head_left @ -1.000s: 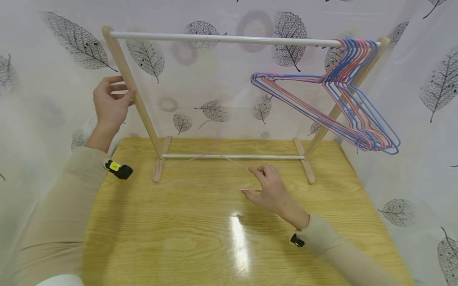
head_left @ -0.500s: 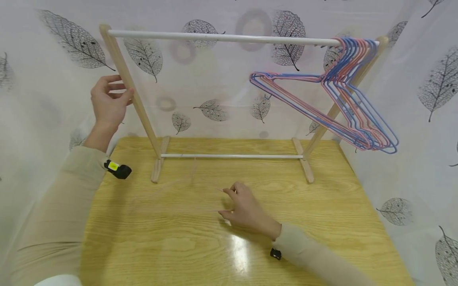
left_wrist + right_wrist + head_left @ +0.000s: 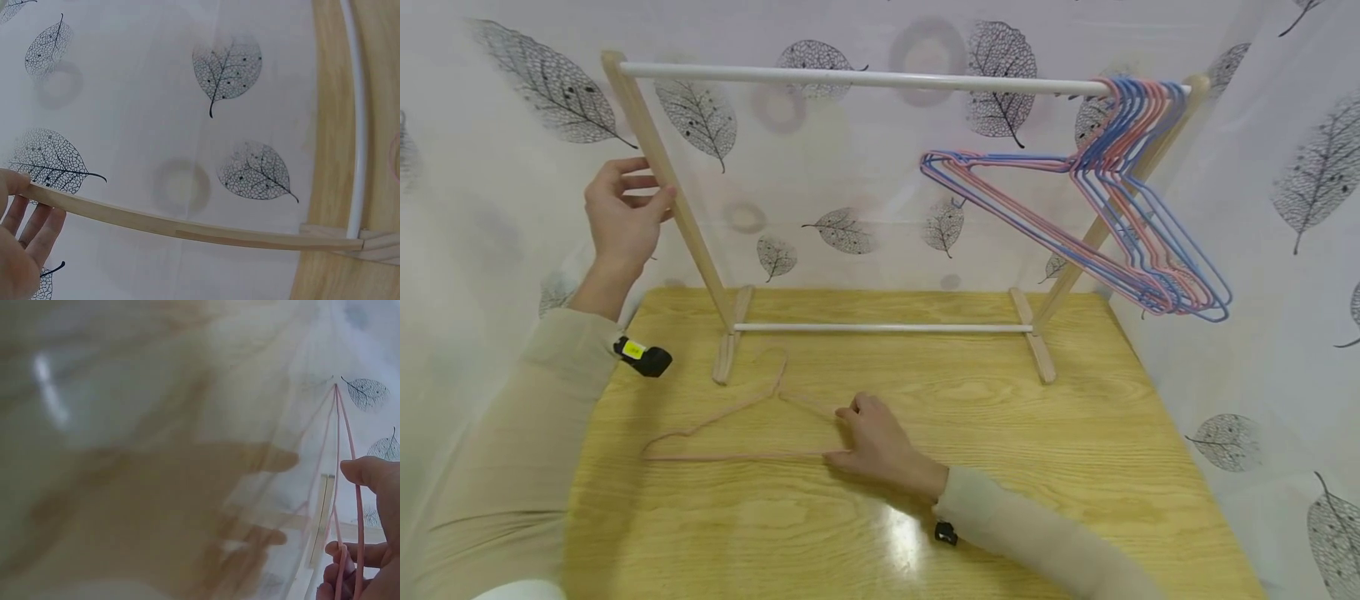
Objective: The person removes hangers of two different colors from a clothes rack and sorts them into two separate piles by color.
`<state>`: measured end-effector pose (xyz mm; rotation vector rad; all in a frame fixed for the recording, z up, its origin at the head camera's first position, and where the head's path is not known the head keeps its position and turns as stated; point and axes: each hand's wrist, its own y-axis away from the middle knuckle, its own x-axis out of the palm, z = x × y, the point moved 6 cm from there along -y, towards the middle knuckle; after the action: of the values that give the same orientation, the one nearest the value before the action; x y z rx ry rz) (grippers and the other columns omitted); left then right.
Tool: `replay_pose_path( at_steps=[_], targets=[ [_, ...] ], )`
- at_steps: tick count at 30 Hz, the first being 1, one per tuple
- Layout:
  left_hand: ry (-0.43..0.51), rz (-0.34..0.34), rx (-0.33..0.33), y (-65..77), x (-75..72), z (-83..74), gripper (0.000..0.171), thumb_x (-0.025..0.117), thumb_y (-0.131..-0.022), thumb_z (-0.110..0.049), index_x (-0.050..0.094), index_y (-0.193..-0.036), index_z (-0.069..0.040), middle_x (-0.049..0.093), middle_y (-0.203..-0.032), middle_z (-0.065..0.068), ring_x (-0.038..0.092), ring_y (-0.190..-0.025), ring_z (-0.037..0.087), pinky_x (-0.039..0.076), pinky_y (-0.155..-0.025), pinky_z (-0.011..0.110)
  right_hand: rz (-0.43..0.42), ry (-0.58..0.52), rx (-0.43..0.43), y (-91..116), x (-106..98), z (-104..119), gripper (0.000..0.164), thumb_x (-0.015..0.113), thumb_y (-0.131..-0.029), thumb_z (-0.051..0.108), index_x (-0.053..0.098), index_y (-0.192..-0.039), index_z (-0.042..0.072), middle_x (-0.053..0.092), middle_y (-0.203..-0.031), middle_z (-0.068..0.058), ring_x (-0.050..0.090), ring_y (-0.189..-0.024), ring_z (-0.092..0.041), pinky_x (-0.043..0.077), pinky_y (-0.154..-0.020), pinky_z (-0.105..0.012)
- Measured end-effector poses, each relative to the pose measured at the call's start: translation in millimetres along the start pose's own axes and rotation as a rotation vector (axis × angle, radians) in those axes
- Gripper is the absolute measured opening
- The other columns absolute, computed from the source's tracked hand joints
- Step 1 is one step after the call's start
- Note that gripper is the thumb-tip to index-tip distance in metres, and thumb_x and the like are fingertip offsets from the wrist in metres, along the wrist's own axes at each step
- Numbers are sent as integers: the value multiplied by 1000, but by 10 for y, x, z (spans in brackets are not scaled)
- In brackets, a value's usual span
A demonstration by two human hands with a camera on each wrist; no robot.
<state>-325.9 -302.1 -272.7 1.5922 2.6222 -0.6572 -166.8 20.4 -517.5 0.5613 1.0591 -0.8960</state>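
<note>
My left hand (image 3: pixel 621 212) holds the left wooden post (image 3: pixel 688 229) of a small clothes rack about halfway up. In the left wrist view the thumb lies on one side of the post (image 3: pixel 156 223) and the fingers on the other. A pink wire clothes hanger (image 3: pixel 737 457) is low over the table in front of the rack, its hook pointing toward the rack. My right hand (image 3: pixel 880 442) grips its right end, covering that corner. In the right wrist view, the thumb and curled fingers are around the pink wires (image 3: pixel 359 537).
Several pink and blue hangers (image 3: pixel 1123 117) hang bunched at the right end of the rack's white top rail (image 3: pixel 880 79). A white lower bar (image 3: pixel 880 327) joins the feet on the wooden table (image 3: pixel 737 533). Leaf-patterned sheeting (image 3: pixel 865 167) surrounds the table behind and at the sides.
My right hand has brought the pink hanger left and toward me, down from near the lower bar to just over the tabletop. My left hand stays on the post.
</note>
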Motion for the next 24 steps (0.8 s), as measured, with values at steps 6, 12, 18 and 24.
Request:
replay_pose_path(
  at_steps=[6, 12, 18, 24],
  targets=[
    [-6, 3, -7, 5, -2, -3, 39, 73, -98, -9, 67, -135, -17, 60, -97, -16, 64, -76, -3, 61, -69, 3, 40, -5, -14, -85, 101, 89, 66, 82, -85, 55, 71, -132, 10, 56, -102, 1, 44, -84, -10, 40, -71, -16],
    [15, -1, -10, 0, 5, 4, 38, 73, -97, -8, 67, -134, -17, 61, -97, -15, 64, -74, -2, 61, -69, 4, 38, 66, -37, -121, 165, 149, 66, 82, -85, 60, 72, -130, 12, 60, -103, 0, 48, -85, -11, 46, -71, -19],
    [11, 0, -4, -9, 4, 5, 38, 73, -97, -8, 68, -134, -17, 60, -97, -15, 65, -75, -2, 61, -69, 4, 41, 186, -56, -143, 200, 176, 68, 76, -86, 69, 71, -130, 17, 64, -111, 0, 56, -97, -15, 57, -85, -29],
    [6, 7, -16, -4, 7, 4, 39, 73, -98, -9, 67, -135, -18, 60, -97, -15, 64, -76, -2, 61, -69, 4, 51, 239, -67, -141, 97, 192, 70, 69, -89, 72, 68, -135, 19, 65, -123, -1, 59, -109, -19, 59, -97, -35]
  ],
)
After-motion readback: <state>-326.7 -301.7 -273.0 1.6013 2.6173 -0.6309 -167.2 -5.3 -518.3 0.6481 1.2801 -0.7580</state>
